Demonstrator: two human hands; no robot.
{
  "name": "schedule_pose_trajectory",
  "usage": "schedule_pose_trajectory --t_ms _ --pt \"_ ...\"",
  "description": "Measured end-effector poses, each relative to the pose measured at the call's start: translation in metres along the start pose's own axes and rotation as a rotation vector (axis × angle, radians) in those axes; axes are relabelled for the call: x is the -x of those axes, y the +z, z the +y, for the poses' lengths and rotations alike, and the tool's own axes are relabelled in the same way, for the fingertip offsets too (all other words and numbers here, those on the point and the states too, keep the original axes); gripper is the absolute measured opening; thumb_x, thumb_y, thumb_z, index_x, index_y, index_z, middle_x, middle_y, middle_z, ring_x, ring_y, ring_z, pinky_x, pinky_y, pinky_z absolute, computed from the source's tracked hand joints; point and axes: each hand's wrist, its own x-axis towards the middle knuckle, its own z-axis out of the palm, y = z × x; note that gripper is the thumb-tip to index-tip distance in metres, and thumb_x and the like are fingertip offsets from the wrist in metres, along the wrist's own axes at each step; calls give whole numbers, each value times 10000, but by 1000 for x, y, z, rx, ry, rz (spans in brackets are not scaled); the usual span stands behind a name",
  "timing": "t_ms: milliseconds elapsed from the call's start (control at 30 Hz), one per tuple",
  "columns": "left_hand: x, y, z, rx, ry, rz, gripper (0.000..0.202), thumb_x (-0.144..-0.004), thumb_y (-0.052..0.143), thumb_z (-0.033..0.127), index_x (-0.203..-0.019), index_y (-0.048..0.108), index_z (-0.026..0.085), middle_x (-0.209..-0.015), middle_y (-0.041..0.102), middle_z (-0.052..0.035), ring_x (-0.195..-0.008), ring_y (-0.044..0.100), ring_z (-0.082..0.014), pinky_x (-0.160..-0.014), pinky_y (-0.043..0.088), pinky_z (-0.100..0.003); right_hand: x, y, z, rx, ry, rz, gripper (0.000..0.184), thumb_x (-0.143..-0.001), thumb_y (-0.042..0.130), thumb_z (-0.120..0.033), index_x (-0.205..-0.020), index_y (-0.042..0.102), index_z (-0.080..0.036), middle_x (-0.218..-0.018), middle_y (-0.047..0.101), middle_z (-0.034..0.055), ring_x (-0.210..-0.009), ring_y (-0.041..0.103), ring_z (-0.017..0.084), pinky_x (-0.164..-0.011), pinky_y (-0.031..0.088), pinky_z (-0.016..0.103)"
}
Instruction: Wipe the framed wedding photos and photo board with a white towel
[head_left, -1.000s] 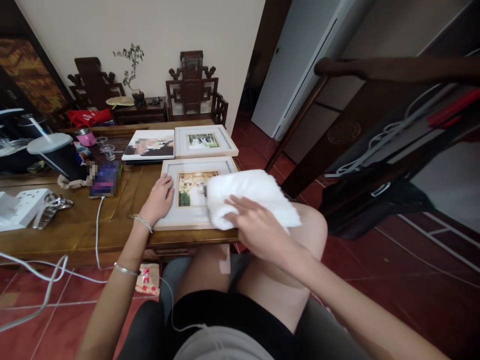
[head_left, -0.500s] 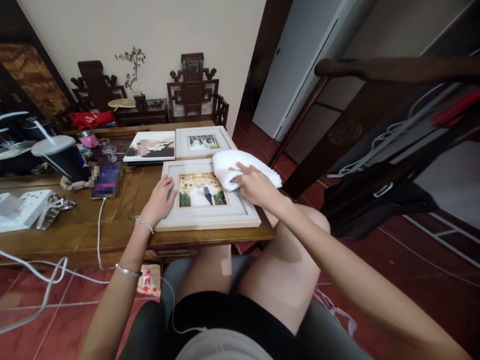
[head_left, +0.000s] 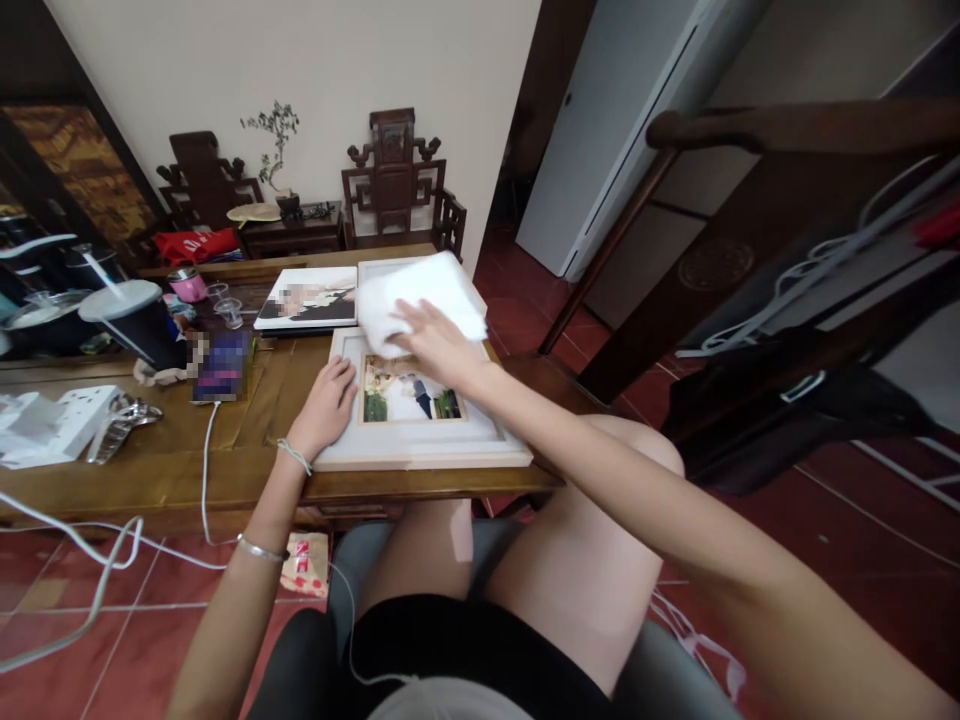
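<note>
A pale wooden picture frame point(head_left: 420, 450) with a photo in it lies flat near the front edge of the wooden table point(head_left: 150, 470). My left hand point(head_left: 326, 405) rests open on the frame's left border, fingers flat. My right hand point(head_left: 435, 340) presses a white cloth point(head_left: 416, 295) down with flat fingers at the frame's far edge. The cloth also covers most of a second frame point(head_left: 472, 290) lying behind the first. A frameless photo print point(head_left: 307, 297) lies to the left of that second frame.
The left of the table holds a dark cup with lid and straw point(head_left: 131, 320), a phone point(head_left: 219, 366) on a white cable, a white power strip point(head_left: 56, 420) and small cups. Carved dark chairs point(head_left: 394, 190) stand behind. A dark wooden rail point(head_left: 787, 130) rises at the right.
My right hand has swept the white cloth from the near right corner of the front frame up and left to its far edge. The left hand has stayed on the frame.
</note>
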Motion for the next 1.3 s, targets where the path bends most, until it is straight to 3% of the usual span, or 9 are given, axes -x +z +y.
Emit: schedule_pose_trajectory --t_ms 67,200,367,567,733,967,1067,1133,1300 --pt "0 0 -2 3 6 -1 449 -978 376 247 -1342 588 94 -1464 547 -170 -1457 390 -303 -1220 307 -524 -19 12 -10 -52 -57 -90 405 -892 496 -21 -1231 680 -146 -1368 614 180 -1410 434 265 -1179 262 455" --pt "0 0 -4 7 29 -5 508 -903 377 116 -1370 577 131 -1461 562 -127 -1468 379 -275 -1226 308 -521 -25 18 -13 -81 122 -156 326 -923 522 -121 -1194 701 -138 -1237 672 195 -1142 638 291 -1019 417 404" --pt "1 1 -2 34 0 -3 568 -844 388 58 -1380 568 117 -1454 569 -122 -1464 384 -277 -1235 305 -514 1 1 15 -15 295 -245 423 -854 463 -14 -1174 717 -125 -1088 719 200 -1032 665 328 -822 470 365" --pt "2 5 -2 30 16 30 599 -817 401 45 -1386 561 140 -1457 569 -106 -1472 371 -272 -1230 309 -538 35 -12 44 63 360 -280 453 -801 468 12 -1141 733 -128 -999 727 166 -938 648 286 -782 459 338" --pt "2 7 -4 29 17 33 602 -812 404 50 -1388 558 134 -1452 570 -113 -1466 379 -277 -1234 300 -540 72 -30 11 64 174 -335 486 -728 458 77 -1064 748 -118 -1000 709 161 -931 645 266 -852 457 338" --pt "1 5 -3 -1 23 10 572 -828 378 47 -1369 559 84 -1462 548 -161 -1474 365 -289 -1231 307 -529 130 -69 -21 -148 157 -383 519 -686 460 59 -1024 748 -210 -971 729 91 -795 674 228 -714 461 304" --pt "1 4 -2 -10 30 9 562 -825 375 45 -1350 571 82 -1445 563 -159 -1466 380 -286 -1232 314 -511 112 -72 -5 -124 289 -267 541 -710 457 47 -1124 727 -174 -991 739 112 -857 696 268 -759 496 341" --pt "2 4 -2 -13 30 20 557 -826 370 46 -1341 578 90 -1442 568 -150 -1462 388 -283 -1231 317 -506 86 -66 5 -38 322 -125 540 -740 451 49 -1188 698 -124 -1206 692 176 -1084 662 332 -892 504 418" --pt "3 3 -2 -3 21 28 570 -829 376 48 -1360 572 114 -1443 573 -137 -1454 402 -286 -1223 325 -520 4 -19 5 51 2 -13 507 -838 448 47 -1246 674 -152 -1613 358 127 -1517 228 318 -1186 242 588"
